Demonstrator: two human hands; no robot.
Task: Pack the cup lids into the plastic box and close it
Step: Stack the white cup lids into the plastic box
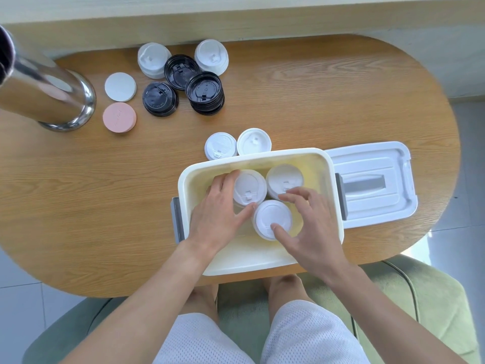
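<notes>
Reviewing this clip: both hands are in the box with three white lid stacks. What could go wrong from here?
1. The plastic box overhangs the table's near edge, so pressing down could tip it toward the lap.
2. Three white stacks already fill much of the floor; the black stacks may not fit.
3. Tall stacks may stop the box lid closing.

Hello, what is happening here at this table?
A seated person is arranging three stacks of white lids inside an open plastic box, left hand and right hand both in it. More white and black lids wait on the table. The box cover lies beside it.
</notes>
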